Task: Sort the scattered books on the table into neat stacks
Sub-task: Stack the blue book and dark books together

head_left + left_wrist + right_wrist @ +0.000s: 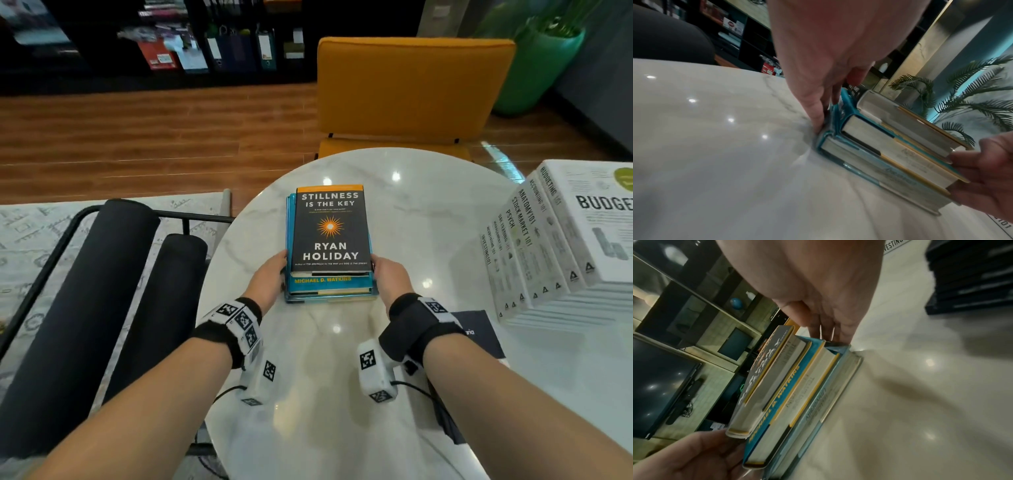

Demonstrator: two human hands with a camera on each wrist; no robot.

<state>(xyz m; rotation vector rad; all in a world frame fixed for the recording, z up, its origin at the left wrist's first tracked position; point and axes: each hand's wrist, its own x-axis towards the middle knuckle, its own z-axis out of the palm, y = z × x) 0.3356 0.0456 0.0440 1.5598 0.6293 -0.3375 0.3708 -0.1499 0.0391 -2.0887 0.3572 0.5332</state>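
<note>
A stack of three books lies in the middle of the round white marble table. On top is the dark "Stillness Is the Key", under it a teal Michael D. Watkins book, and a pale blue one at the bottom. My left hand presses straight fingers against the stack's left side at the near corner. My right hand presses its fingers against the right side. The stack's edges are slightly stepped in both wrist views.
A fanned stack of white "101" books stands at the table's right. A dark booklet lies by my right wrist. An orange chair sits beyond the table, a black chair to the left, and a green planter at the back right.
</note>
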